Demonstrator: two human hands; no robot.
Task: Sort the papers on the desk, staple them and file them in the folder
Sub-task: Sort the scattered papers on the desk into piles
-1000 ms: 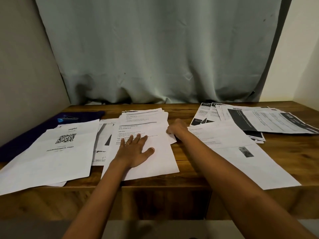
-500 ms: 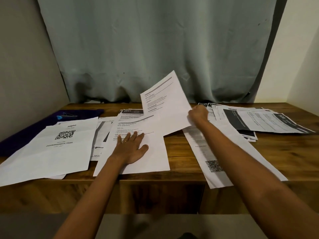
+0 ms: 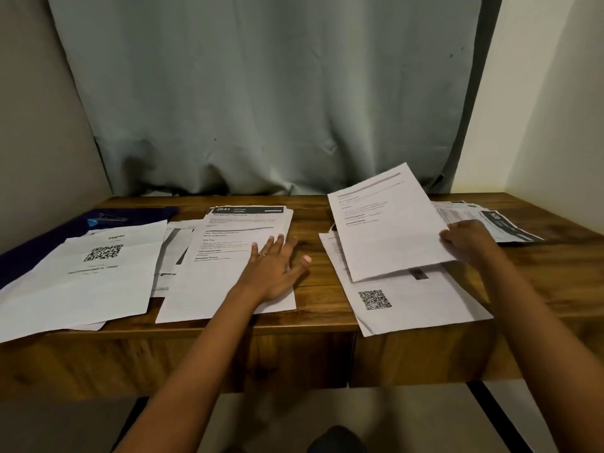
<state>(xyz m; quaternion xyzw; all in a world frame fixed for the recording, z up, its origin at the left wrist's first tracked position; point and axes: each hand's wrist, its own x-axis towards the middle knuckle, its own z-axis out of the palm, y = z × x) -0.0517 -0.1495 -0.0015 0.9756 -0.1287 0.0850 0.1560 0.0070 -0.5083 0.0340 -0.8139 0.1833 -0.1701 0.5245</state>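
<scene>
Right hand point(image 3: 464, 240) pinches printed sheet point(image 3: 385, 223), tilted over QR-code sheet point(image 3: 415, 299). Left hand point(image 3: 273, 269) flat, released, pressing centre pile point(image 3: 225, 276). Recommend: lower sheet squarely, edges aligned, before letting go.

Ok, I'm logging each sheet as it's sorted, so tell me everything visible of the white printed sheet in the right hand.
The white printed sheet of paper is one flat page: a grey bar across the top, short blocks of text too blurred to read, lower part blank. The right hand pinches its right edge, holding it tilted, far end raised, over the white sheet with a QR code on the brown wooden desk.
</scene>
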